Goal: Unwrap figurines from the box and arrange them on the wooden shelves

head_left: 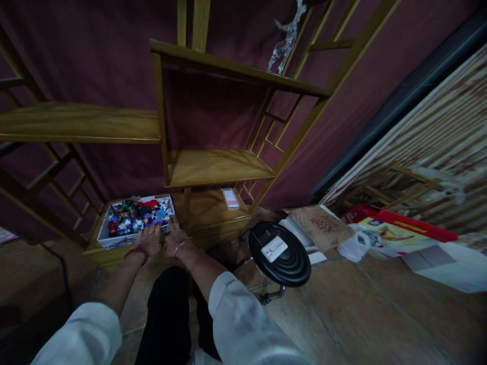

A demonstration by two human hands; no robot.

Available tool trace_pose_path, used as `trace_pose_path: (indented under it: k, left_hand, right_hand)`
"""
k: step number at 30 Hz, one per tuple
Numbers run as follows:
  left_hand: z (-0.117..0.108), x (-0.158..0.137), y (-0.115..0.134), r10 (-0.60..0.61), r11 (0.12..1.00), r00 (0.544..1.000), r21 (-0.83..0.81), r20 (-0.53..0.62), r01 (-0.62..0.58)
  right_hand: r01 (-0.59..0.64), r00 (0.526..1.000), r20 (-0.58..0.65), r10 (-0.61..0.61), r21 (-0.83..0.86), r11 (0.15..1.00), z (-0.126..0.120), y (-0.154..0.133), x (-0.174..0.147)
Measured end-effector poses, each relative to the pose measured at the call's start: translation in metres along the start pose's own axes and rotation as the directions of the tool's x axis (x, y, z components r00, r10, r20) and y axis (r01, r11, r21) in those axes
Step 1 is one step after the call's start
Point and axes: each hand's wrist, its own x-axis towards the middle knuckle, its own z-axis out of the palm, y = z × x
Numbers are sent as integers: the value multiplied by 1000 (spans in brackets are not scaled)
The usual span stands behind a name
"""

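Observation:
A white patterned box (133, 239) filled with small colourful figurines (139, 215) sits on the low wooden base of the shelf unit. My left hand (150, 239), with a red bead bracelet (141, 252) at the wrist, lies against the box's front side, its fingers stretched toward the figurines. At the front right corner of the box is my right hand (175, 235), fingers extended along that side, a silver bangle (181, 244) on the wrist. Neither hand wraps round anything; the exact contact of the fingertips is hard to make out.
Wooden shelves (220, 165) rise before a dark red curtain (213, 111). A card (230, 198) lies on the base. To the right stand a round black stool (292, 263) with a white object (274, 248) on it, cardboard (319, 225), a plastic bag (354, 246) and a red-edged box (403, 230).

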Motion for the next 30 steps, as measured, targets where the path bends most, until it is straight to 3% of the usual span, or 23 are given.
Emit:
trace_pose_path:
  k: [12,22,25,30]
  left_hand:
    - [-3,-3,1,2,1000,1000,-23,-1,-2]
    - [-5,-5,-1,19,999,1000,-43,19,-18]
    - [-5,-5,-1,33,998,999,-49,0,-33]
    - [-6,-7,-1,42,995,997,-82,-58,-47]
  right_hand:
    - [18,1000,-9,-19,-86,996,-11,-7,-5]
    - [-102,967,-231,111,53,993,-29,-10,6]
    - [-65,963,-262,69,23,998,-30,-12,16]
    - [-29,990,-131,45,121,992,-27,-7,43]
